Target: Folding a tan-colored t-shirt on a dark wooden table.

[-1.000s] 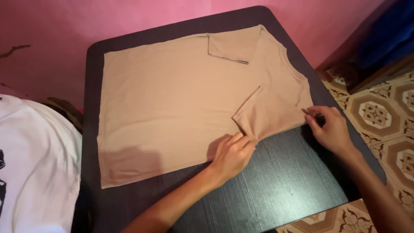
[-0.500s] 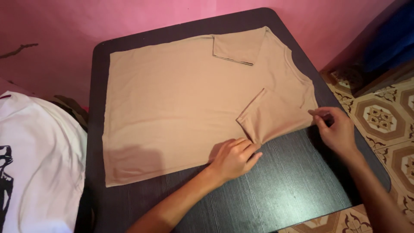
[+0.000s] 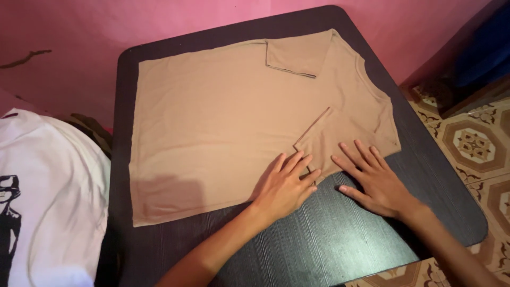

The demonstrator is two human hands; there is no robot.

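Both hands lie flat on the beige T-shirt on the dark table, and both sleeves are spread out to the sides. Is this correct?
Not quite. The head view shows both sleeves folded inward over the beige T-shirt, not spread out. The left hand and right hand do lie flat on it, on the dark table.

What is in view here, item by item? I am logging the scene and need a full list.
Tan short-sleeved cotton T-shirt: one, tan, spread flat on the table, both sleeves folded inward.
Dark wood-grain table with rounded corners: one, near black, under the shirt.
White garment with a dark print: one, white, at the left edge.
Pink wall: pink, behind the table.
Patterned floor tiles: several, cream and brown, at right.
Dark blue object: one, upper right, kind unclear.
Left hand: flat on the shirt's near edge.
Right hand: flat, fingers on the near sleeve.
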